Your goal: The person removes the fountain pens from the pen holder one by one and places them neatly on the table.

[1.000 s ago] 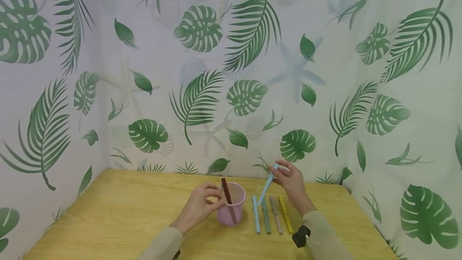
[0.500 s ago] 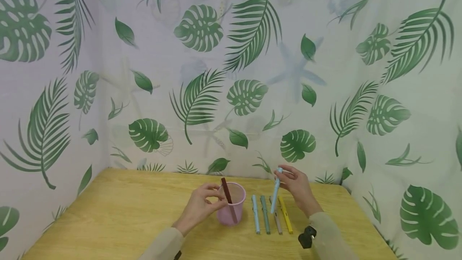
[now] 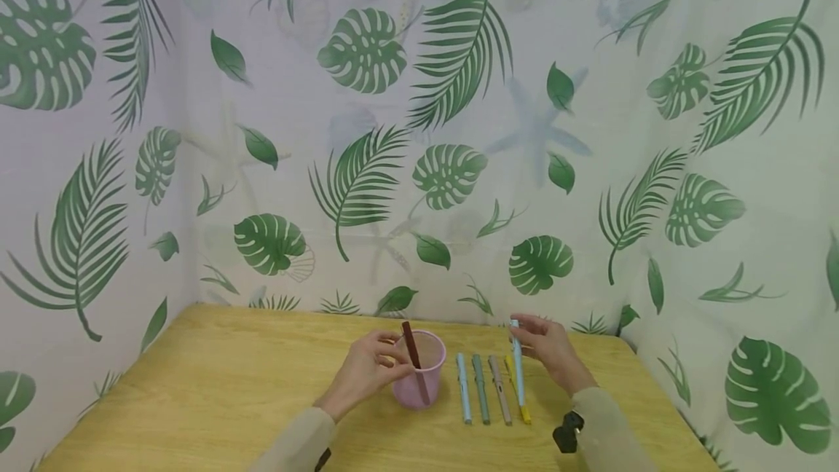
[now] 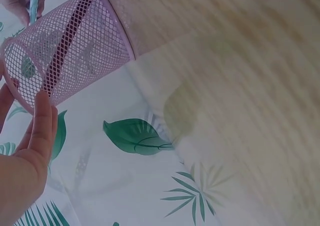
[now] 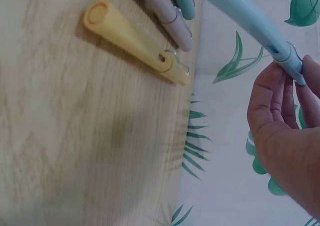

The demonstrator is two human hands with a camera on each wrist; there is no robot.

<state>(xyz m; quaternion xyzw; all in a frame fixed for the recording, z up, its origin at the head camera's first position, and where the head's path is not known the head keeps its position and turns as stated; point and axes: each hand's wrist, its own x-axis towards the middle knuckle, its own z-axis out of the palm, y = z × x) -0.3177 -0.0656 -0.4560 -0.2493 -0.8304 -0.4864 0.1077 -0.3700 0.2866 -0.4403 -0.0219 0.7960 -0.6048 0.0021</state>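
My left hand (image 3: 375, 364) holds the rim of a pink mesh cup (image 3: 411, 384) standing on the wooden table (image 3: 216, 384); its fingers (image 4: 41, 120) lie along the cup's side (image 4: 95, 31). A dark red pen (image 3: 414, 355) leans inside the cup. My right hand (image 3: 524, 330) pinches the top end of a light blue pen (image 3: 518, 366), which hangs nearly upright over a yellow pen (image 3: 524, 411). In the right wrist view the fingertips (image 5: 274, 93) grip the blue pen (image 5: 245, 17) above the yellow pen (image 5: 131, 37).
Three more pens lie side by side right of the cup: light blue (image 3: 463, 388), green (image 3: 481, 389) and taupe (image 3: 501, 392). A leaf-print curtain (image 3: 419, 130) closes the table at the back and both sides. Bare tabletop extends left of the cup.
My right hand has carried the light blue pen rightward and lower, from tilted over the row's left end to nearly upright over the yellow pen. The left hand and cup have not moved.
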